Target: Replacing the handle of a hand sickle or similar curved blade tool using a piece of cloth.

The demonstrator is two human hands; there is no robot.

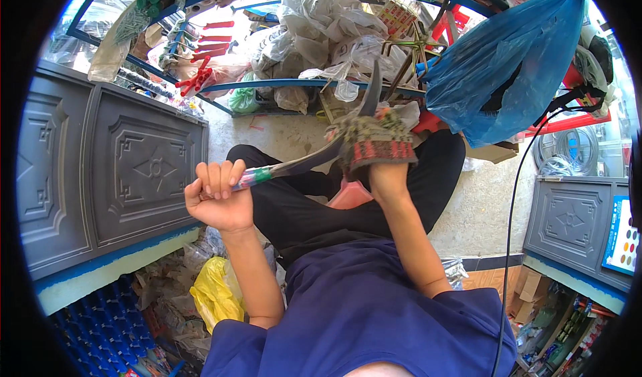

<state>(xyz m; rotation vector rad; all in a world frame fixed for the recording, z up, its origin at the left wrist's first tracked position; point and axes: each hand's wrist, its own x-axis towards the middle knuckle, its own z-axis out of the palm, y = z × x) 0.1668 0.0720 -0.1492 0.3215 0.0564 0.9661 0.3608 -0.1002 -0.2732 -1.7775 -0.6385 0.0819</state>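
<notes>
My left hand (221, 193) is closed round the wrapped, multicoloured handle of a sickle (309, 160). The dark blade runs to the right and curves upward, its point rising above my right hand (378, 140). A knitted glove or cloth (380, 151), green and brown with a red-patterned edge, covers that hand and hides its fingers. It is wrapped round the middle of the blade, and that stretch of metal is out of sight. Below the blade, between my legs, part of a pink plastic piece (350, 195) shows.
Grey panelled cabinets (150, 163) stand at the left, another (568, 210) at the right. Ahead, a blue-framed rack (294, 83) holds plastic bags and red-handled tools. A blue plastic bag (501, 69) hangs at the upper right. A black cable (511, 230) runs down the right side. A yellow bag (215, 291) lies at lower left.
</notes>
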